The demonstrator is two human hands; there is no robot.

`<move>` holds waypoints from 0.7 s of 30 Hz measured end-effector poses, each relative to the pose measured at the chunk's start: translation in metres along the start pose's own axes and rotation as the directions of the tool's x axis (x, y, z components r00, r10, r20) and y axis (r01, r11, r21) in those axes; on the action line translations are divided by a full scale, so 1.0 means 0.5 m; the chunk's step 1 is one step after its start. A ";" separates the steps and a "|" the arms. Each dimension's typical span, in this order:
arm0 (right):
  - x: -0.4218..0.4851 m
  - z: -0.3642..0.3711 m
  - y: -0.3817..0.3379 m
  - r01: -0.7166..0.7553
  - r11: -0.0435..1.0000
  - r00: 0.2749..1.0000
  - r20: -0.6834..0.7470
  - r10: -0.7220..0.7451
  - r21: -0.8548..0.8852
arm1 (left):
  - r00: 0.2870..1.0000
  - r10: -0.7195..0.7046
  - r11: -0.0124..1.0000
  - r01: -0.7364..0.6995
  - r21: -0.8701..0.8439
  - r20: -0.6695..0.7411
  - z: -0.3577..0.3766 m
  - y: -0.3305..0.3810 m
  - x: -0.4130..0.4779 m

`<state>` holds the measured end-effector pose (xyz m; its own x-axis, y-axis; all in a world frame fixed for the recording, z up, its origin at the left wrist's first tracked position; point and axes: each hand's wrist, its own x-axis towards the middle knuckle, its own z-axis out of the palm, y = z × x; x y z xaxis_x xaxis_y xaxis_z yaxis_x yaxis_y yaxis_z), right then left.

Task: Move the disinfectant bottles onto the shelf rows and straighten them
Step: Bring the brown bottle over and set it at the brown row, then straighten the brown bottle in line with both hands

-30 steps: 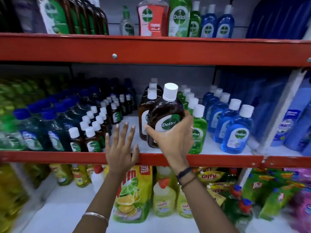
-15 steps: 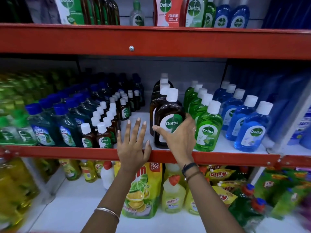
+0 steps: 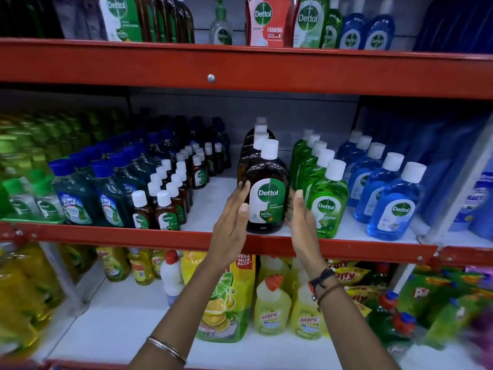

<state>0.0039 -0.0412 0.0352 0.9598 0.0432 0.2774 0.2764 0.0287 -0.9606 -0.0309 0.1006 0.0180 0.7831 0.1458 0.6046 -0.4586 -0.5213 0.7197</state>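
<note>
A large brown Dettol disinfectant bottle (image 3: 268, 193) with a white cap stands upright at the front of the middle shelf (image 3: 106, 235), heading a row of like brown bottles (image 3: 256, 141). My left hand (image 3: 233, 217) lies flat against its left side, thumb over the label edge. My right hand (image 3: 301, 217) lies flat against its right side, between it and the green Dettol row (image 3: 326, 198). Neither hand wraps around the bottle.
Small brown Dettol bottles (image 3: 166, 209) line up to the left, with a bare white strip of shelf (image 3: 213, 198) between them and the large bottle. Blue Dettol bottles (image 3: 394, 206) stand to the right. A red upper shelf beam (image 3: 266, 73) hangs overhead; cleaners (image 3: 272, 308) fill the shelf below.
The brown bottle, held in my right hand above the shelf, now stands at the row's front. My right hand let go of its grip. My left hand moved from the shelf edge to the bottle's left side.
</note>
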 end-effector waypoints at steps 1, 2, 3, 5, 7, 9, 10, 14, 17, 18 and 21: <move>0.000 -0.001 0.003 -0.002 1.000 1.000 0.009 0.002 0.007 | 1.000 -0.023 0.999 0.023 -0.032 -0.008 -0.003 -0.005 0.002; 0.000 -0.002 0.007 -0.003 1.000 1.000 0.014 0.003 -0.002 | 0.999 -0.048 0.997 0.047 -0.067 -0.012 -0.007 -0.008 0.004; -0.001 -0.002 0.009 0.007 1.000 1.000 0.016 -0.006 -0.010 | 0.997 -0.073 0.993 0.072 -0.097 -0.011 -0.011 -0.009 0.005; -0.002 -0.002 0.013 0.031 0.999 0.999 0.021 -0.030 -0.013 | 0.995 -0.105 0.987 0.104 -0.121 -0.001 -0.016 -0.006 0.007; -0.003 -0.003 0.012 0.040 0.999 0.999 0.029 -0.040 0.003 | 0.995 -0.104 0.986 0.103 -0.134 -0.002 -0.017 -0.004 0.007; -0.003 -0.004 0.010 0.041 0.999 0.998 0.038 -0.042 0.025 | 0.995 -0.095 0.985 0.092 -0.144 -0.017 -0.017 -0.003 0.007; -0.004 -0.005 0.008 0.042 0.999 0.998 0.045 -0.043 0.030 | 0.995 -0.096 0.985 0.092 -0.146 -0.025 -0.017 -0.002 0.006; -0.006 -0.009 0.006 0.046 0.999 0.997 0.069 -0.047 0.008 | 0.992 -0.117 0.986 0.110 -0.125 -0.050 -0.013 -0.001 0.006; -0.009 -0.010 0.005 0.064 0.998 0.995 0.082 -0.063 -0.015 | 0.993 -0.101 0.990 0.094 -0.102 -0.062 -0.010 -0.003 0.007; -0.012 -0.010 0.004 0.083 0.996 0.993 0.090 -0.080 -0.031 | 0.993 -0.094 0.992 0.087 -0.097 -0.077 -0.007 -0.003 0.006; -0.034 -0.016 0.006 0.228 0.969 0.973 0.003 -0.229 -0.092 | 0.988 -0.039 0.997 0.028 -0.070 -0.152 0.011 0.005 -0.006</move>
<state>-0.0110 -0.0497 0.0274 0.8709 0.0384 0.4900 0.4914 -0.0545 -0.8692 -0.0322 0.0941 0.0160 0.7272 0.2919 0.6213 -0.4649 -0.4565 0.7586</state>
